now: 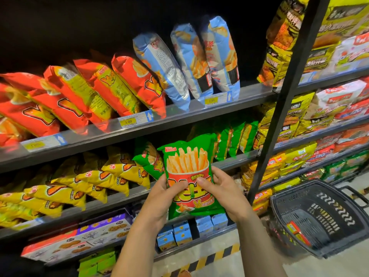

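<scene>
green foil, puffed and slick: fries bag (189,168) upright at 12 o'clock, just in front of me and clear of the shelf rail (139,192). left hand (163,198) grips its lower left edge, thumb across the print. right hand (221,194) grips the lower right edge, thumb on the front, fingers behind. both are curled on the bag, nothing spare.

step as i read it: look the pack over, then put it in the basket (337,198), on the floor at 4 o'clock from the hands, with a red-orange pack (297,232) inside.

to do it well:
- hold by the edges, not the puffed middle; the contents would likely crush.
- release the left hand, carry with the right.
- swing low and miss the black upright (279,116) at 2 o'clock.
- lay it flat, no drop.

farther back: matching green bags (235,140) on the shelf at 1 o'clock, yellow bags (95,182) at 9. top shelf: red bags (79,96) at 10, blue bags (199,62) at 12.
</scene>
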The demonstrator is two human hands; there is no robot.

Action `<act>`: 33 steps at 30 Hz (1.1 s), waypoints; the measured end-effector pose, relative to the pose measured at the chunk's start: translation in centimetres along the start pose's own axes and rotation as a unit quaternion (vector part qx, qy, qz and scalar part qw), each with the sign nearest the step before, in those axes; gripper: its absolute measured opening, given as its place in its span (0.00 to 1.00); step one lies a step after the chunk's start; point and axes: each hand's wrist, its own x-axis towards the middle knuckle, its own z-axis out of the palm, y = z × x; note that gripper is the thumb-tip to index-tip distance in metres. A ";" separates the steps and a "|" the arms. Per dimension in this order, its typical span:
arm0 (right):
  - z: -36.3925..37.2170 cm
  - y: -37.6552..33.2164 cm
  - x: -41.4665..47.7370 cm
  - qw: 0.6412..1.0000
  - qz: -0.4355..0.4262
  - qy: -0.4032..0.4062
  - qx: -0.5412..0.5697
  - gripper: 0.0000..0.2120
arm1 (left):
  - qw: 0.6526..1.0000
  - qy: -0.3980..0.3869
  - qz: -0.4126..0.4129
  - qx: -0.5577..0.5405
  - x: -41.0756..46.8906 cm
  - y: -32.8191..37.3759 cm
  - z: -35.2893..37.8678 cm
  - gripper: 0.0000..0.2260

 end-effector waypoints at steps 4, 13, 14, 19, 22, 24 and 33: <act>0.0 0.9 4.5 0.999 -0.001 0.036 -0.040 0.45 | 0.997 0.077 0.013 -0.021 4.1 0.1 -1.2 0.22; 0.3 2.6 13.6 0.974 0.005 0.212 -0.077 0.40 | 0.964 0.255 0.075 0.015 13.0 -1.3 -1.3 0.30; 0.4 2.7 14.3 0.969 0.010 0.230 -0.094 0.41 | 0.958 0.274 0.078 0.018 13.8 -1.5 -1.3 0.29; 0.2 3.8 17.3 0.943 0.040 0.281 -0.174 0.38 | 0.936 0.339 0.093 0.036 16.4 -2.4 -1.3 0.29; 0.1 4.0 18.0 0.922 0.043 0.305 -0.235 0.27 | 0.922 0.368 0.101 0.061 17.2 -3.1 -0.8 0.30; -0.2 4.3 18.3 0.916 0.021 0.305 -0.259 0.18 | 0.911 0.393 0.098 0.076 17.5 -3.3 -0.2 0.30; -2.0 4.6 18.3 0.937 0.015 0.255 -0.237 0.17 | 0.889 0.448 0.075 0.054 19.1 -3.3 2.2 0.37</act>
